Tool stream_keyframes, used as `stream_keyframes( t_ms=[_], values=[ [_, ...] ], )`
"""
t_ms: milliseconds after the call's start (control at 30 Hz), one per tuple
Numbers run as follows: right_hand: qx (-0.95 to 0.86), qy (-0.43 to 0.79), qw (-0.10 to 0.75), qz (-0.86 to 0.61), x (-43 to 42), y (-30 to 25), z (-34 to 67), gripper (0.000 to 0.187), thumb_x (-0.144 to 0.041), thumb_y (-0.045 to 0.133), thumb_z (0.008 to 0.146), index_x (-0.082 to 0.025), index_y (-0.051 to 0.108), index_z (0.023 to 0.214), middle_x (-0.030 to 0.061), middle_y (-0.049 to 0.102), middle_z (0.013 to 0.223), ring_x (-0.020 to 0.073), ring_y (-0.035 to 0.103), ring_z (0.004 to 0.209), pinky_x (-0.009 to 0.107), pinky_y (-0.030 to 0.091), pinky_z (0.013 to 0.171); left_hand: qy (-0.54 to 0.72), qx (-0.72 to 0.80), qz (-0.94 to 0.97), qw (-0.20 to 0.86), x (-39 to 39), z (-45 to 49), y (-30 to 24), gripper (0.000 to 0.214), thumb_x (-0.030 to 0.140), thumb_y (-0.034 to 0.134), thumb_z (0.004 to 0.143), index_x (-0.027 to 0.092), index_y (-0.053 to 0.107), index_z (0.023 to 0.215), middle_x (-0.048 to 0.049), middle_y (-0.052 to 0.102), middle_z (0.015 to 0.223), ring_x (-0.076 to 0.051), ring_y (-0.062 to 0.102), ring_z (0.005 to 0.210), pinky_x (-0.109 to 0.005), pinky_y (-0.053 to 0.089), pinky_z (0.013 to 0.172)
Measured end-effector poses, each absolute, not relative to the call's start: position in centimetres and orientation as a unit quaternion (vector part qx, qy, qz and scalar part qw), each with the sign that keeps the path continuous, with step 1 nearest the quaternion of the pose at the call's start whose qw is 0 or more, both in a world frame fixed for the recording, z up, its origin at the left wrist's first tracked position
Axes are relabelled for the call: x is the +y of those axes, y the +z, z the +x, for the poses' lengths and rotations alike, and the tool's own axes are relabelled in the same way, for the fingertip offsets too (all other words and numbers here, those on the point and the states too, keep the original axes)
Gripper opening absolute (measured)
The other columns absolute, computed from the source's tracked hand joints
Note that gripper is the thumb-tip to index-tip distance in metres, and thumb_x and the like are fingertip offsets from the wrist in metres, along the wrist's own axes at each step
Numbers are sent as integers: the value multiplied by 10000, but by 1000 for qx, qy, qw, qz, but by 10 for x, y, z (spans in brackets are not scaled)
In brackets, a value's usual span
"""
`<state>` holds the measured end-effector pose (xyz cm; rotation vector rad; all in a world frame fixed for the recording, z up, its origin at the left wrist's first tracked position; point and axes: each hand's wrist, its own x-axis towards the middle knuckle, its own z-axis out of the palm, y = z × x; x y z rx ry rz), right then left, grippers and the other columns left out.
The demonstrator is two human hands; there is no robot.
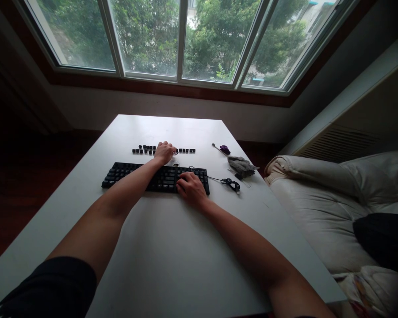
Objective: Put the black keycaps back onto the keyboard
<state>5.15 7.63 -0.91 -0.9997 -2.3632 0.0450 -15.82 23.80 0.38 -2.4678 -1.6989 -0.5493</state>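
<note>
A black keyboard (166,179) lies across the white table, its key legends too small to read. Beyond it, loose black keycaps (187,150) stand in two rows. My left hand (165,152) reaches over the keyboard to the middle of these rows, fingers curled down and closed; a small thin loop shows at its right side, but what the fingers hold is hidden. My right hand (191,187) rests on the right part of the keyboard, fingers bent over the keys and thumb apart near the front edge.
On the white table (172,247), right of the keyboard, are a coiled black cable (231,183), a grey cloth (242,166), a purple item (224,149) and a thin brush-like stick (219,148). A pale sofa (318,207) stands to the right. Windows (179,39) face me.
</note>
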Motion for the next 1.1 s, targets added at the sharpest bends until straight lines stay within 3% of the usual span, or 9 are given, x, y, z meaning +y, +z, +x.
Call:
stream_keyframes(
  t_ms=[133, 267, 467, 1100],
  values=[
    [-885, 15, 284, -369, 76, -9, 52, 167, -284, 570, 982, -215, 721, 997, 101, 623, 1213, 273, 513, 1143, 432, 452, 979, -209, -540, -814, 39, 230, -178, 10, 253, 215, 574, 899, 246, 767, 1060, -90, 728, 1121, -280, 581, 1051, -437, 406, 936],
    [-884, 16, 288, -368, 76, -10, 51, 165, -284, 572, 981, -211, 720, 983, 102, 626, 1208, 273, 512, 1140, 433, 449, 980, -257, -500, -827, -21, 215, -216, 16, 218, 265, 639, 855, 245, 785, 1015, -57, 756, 1048, -252, 621, 992, -396, 456, 924],
    [-881, 17, 291, -373, 75, -10, 50, 172, -290, 570, 986, -216, 725, 980, 100, 628, 1196, 270, 517, 1131, 431, 451, 970, -241, -476, -823, -195, 174, -253, 25, 263, 367, 660, 843, 239, 768, 1046, -16, 772, 1019, -191, 674, 898, -296, 509, 793],
    [-880, 16, 293, -373, 75, -10, 50, 173, -279, 570, 979, -218, 731, 993, 102, 626, 1205, 272, 515, 1143, 436, 450, 979, -217, -499, -801, -250, 149, -250, 18, 303, 413, 655, 814, 208, 766, 1007, -41, 778, 1004, -217, 713, 932, -325, 541, 871]
  ],
)
